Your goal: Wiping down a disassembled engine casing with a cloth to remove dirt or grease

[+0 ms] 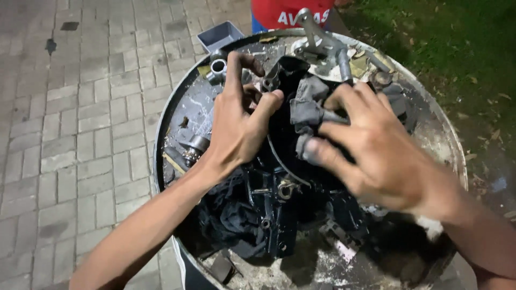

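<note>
Your left hand (236,126) grips the black engine casing's (279,161) upper edge, thumb hooked over. Your right hand (371,150) pinches a grey rag (309,110) against it. The crowded drum top (446,134) leaves little room.

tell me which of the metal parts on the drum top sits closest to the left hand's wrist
The short shiny cylinder with the bearing end, lying just left of the left hand. The ring-shaped tube piece and the tall silver lever bracket sit farther up, past the fingers.
</note>
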